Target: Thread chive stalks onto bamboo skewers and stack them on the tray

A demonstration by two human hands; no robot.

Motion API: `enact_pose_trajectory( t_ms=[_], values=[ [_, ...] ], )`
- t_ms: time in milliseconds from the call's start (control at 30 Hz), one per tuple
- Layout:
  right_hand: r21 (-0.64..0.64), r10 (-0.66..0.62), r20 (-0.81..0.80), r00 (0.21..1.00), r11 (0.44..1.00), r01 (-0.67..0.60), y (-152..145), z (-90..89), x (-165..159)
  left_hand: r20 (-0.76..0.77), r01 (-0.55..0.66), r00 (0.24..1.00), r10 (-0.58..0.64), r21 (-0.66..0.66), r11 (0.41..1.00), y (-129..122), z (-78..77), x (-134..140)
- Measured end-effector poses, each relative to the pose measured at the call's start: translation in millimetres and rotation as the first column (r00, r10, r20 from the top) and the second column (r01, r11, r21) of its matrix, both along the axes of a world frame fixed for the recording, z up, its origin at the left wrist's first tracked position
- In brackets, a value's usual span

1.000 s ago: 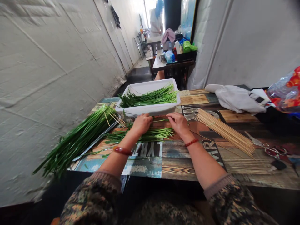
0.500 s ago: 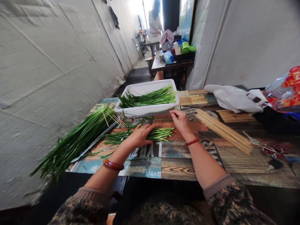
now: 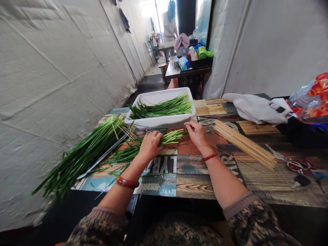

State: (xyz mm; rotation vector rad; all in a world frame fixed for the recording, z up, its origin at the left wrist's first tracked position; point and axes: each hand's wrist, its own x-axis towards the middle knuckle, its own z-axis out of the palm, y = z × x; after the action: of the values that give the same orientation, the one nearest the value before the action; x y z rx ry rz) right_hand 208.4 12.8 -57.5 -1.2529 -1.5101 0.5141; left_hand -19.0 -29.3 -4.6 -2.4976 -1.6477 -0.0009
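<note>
My left hand (image 3: 151,145) is closed over a small bunch of garlic chives (image 3: 172,136), whose pale cut stems point right. The leaf ends trail left across the wood-patterned table (image 3: 194,181). Just right of the stems, my right hand (image 3: 196,134) is pinched, thumb against fingers. What it holds, if anything, is too small to make out. Behind both hands stands a white plastic tub (image 3: 159,122) with more garlic chives (image 3: 164,106) in it. A larger pile of chives (image 3: 84,153) lies at the left, with several short sticks (image 3: 128,131) by its stem end.
Right of my right hand lies a bundle of bamboo skewers (image 3: 243,145). Scissors (image 3: 294,164) and a white cap (image 3: 258,107) are further right. A long metal blade or strip (image 3: 102,157) borders the left pile. Beyond, a person (image 3: 169,27) stands near another table (image 3: 176,70).
My left hand has closed on the chives and moved them slightly back, their stems now angled up to the right. The right hand stays nearly in place, still pinched.
</note>
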Motion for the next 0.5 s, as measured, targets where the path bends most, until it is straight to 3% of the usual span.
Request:
enact_pose_trajectory(
  t_ms=[67,200,333,500],
  values=[
    [-0.070,0.064,-0.174,0.983,0.995,-0.077,-0.3,-3.6,-6.2,0.014,-0.014,1.000,0.014,-0.040,0.999,-0.7,-3.3,1.0],
    [-0.171,0.137,-0.497,0.857,0.953,-0.252,-2.2,-15.8,-23.3,0.079,-0.075,0.994,0.079,-0.051,0.996,-3.0,-8.8,5.0],
    [-0.167,0.214,-0.591,0.777,0.910,-0.378,-9.3,-21.2,-38.1,0.085,-0.068,0.994,0.072,-0.045,0.997,-3.6,-10.0,8.9],
    [-0.177,0.277,-0.604,0.747,0.867,-0.465,-18.6,-10.5,-42.7,0.079,-0.039,0.996,0.043,-0.056,0.998,-2.3,-14.1,12.6]
  ],
)
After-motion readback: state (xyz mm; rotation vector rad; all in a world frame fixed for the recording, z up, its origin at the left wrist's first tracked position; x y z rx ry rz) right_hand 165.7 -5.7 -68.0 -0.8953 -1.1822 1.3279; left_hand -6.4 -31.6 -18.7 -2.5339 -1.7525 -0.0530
